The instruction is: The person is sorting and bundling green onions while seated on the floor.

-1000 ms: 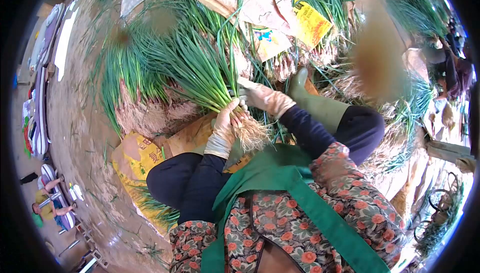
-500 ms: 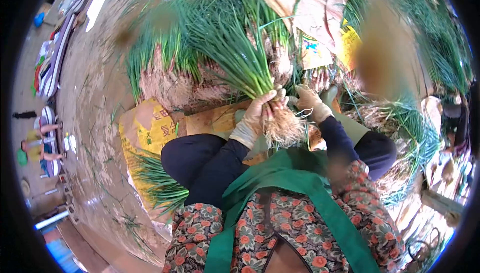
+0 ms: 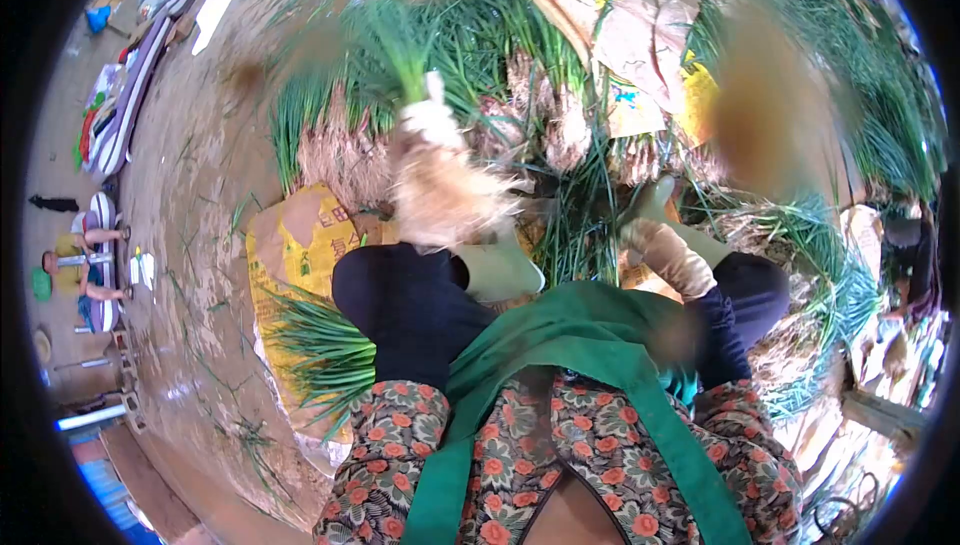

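My left hand [image 3: 432, 123], in a pale glove and smeared by motion, grips a bunch of green onions around its stems. The bunch's shaggy roots [image 3: 450, 190] hang toward me and its leaves point away. Beyond it lies a pile of green onions [image 3: 345, 145], roots facing me. My right hand [image 3: 668, 253], in a soiled glove, is low by my right knee with its fingers curled together. Whatever it may hold is hidden. Beside it, loose green leaves [image 3: 585, 230] lie on the ground between my legs.
A yellow printed sack [image 3: 300, 235] at the left has more onion leaves [image 3: 320, 345] on it. Other sacks [image 3: 645, 35] cover part of the pile ahead. More onions [image 3: 800, 255] lie at the right. A person [image 3: 75, 270] is at the far left.
My left hand has carried the onion bunch left and away from me, toward the pile. My right hand has parted from the bunch and drawn back toward my right knee.
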Tool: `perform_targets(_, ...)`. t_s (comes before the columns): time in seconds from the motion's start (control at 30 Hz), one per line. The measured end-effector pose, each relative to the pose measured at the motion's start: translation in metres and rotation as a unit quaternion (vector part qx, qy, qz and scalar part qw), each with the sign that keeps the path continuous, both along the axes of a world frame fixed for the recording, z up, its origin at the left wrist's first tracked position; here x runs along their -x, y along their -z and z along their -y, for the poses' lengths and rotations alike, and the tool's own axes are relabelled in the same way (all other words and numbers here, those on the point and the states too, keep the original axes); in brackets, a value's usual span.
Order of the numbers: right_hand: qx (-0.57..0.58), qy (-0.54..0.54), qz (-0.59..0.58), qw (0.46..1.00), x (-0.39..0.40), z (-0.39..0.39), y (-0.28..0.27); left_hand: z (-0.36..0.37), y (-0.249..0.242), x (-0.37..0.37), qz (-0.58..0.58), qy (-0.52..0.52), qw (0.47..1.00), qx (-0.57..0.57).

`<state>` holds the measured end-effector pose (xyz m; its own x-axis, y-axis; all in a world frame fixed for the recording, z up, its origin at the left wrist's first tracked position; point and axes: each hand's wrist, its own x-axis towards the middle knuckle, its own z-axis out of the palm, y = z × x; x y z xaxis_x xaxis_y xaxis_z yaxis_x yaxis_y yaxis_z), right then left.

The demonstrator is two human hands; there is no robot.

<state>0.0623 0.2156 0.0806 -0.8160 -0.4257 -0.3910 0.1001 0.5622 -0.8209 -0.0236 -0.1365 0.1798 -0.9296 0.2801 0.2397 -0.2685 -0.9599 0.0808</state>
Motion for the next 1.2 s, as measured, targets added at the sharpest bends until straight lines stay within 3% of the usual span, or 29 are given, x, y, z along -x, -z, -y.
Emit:
perform_targets(0.03,-0.223,-0.167,-0.152,0.948,0.001,-0.022,0.034,0.003,-0.001,0.0,-0.063,0.065,0.991,-0.1)
perform_targets(0.13,-0.125,-0.081,-0.284,0.947,0.006,-0.003,0.005,0.01,0.009,-0.009,-0.153,0.206,0.892,-0.373)
perform_targets(0.17,-0.003,-0.044,-0.197,0.979,0.02,0.016,-0.024,0.001,-0.005,-0.018,-0.156,0.229,0.887,-0.37)
perform_targets(0.23,0.028,-0.025,-0.335,0.942,0.048,0.048,-0.055,-0.017,-0.032,-0.038,-0.162,0.274,0.875,-0.364)
perform_targets(0.27,0.11,0.026,-0.324,0.939,0.055,0.069,-0.083,-0.023,-0.04,-0.049,-0.138,0.239,0.913,-0.3)
perform_targets(0.3,0.103,0.046,-0.277,0.954,0.063,0.088,-0.108,-0.028,-0.046,-0.056,-0.11,0.195,0.951,-0.214)
perform_targets(0.37,0.136,0.056,-0.348,0.926,0.086,0.123,-0.125,-0.034,-0.04,-0.072,-0.036,0.092,0.994,-0.051)
perform_targets(0.43,0.247,0.044,-0.185,0.95,0.08,0.148,-0.171,-0.04,-0.032,-0.08,0.023,0.052,0.997,0.053)
perform_targets(0.47,0.421,-0.006,-0.116,0.899,0.11,0.177,-0.124,-0.042,-0.029,-0.083,0.04,0.042,0.995,0.084)
perform_targets(0.6,0.343,0.005,-0.15,0.927,0.07,0.177,-0.117,-0.042,-0.02,-0.088,0.077,0.027,0.984,0.158)
perform_targets(0.63,0.223,0.055,-0.244,0.942,0.057,0.158,-0.114,-0.037,-0.019,-0.09,0.084,0.023,0.982,0.165)
perform_targets(0.67,0.209,0.078,-0.197,0.955,0.069,0.14,-0.068,-0.033,-0.019,-0.093,0.09,0.017,0.98,0.177)
perform_targets(0.7,0.01,0.069,-0.114,0.991,0.061,0.108,-0.082,-0.026,-0.018,-0.097,0.098,0.014,0.978,0.185)
perform_targets(0.73,-0.143,-0.075,-0.185,0.969,0.051,0.078,-0.085,-0.017,-0.018,-0.101,0.103,0.006,0.977,0.188)
perform_targets(0.77,-0.207,-0.139,-0.303,0.92,0.043,0.046,-0.025,-0.007,-0.019,-0.106,0.109,-0.004,0.975,0.193)
perform_targets(0.83,-0.362,-0.223,-0.212,0.88,0.012,0.025,-0.041,0.022,-0.023,-0.113,0.116,-0.035,0.972,0.2)
perform_targets(0.9,-0.102,-0.095,-0.238,0.961,0.004,-0.006,0.007,0.062,-0.027,-0.116,0.116,-0.092,0.967,0.206)
perform_targets(0.97,-0.132,-0.14,-0.081,0.978,0.013,0.019,-0.004,0.122,-0.025,-0.12,0.116,-0.162,0.955,0.218)
perform_targets(1.0,-0.183,-0.25,-0.222,0.925,0.014,0.009,0.026,0.157,-0.018,-0.123,0.128,-0.197,0.945,0.228)
perform_targets(1.03,-0.213,-0.339,-0.371,0.838,0.019,-0.005,0.061,0.191,-0.01,-0.124,0.14,-0.23,0.931,0.246)
perform_targets(1.1,-0.242,-0.294,-0.184,0.906,0.016,-0.007,0.093,0.257,0.019,-0.135,0.185,-0.295,0.884,0.313)
perform_targets(1.13,-0.275,-0.276,-0.12,0.913,0.005,0.029,0.056,0.299,0.056,-0.145,0.214,-0.309,0.843,0.386)
perform_targets(1.17,-0.304,-0.426,-0.308,0.794,0.007,-0.009,0.099,0.301,0.066,-0.154,0.229,-0.343,0.806,0.424)
perform_targets(1.2,-0.288,-0.381,-0.2,0.855,0.007,0.011,0.08,0.316,0.09,-0.164,0.25,-0.371,0.772,0.451)
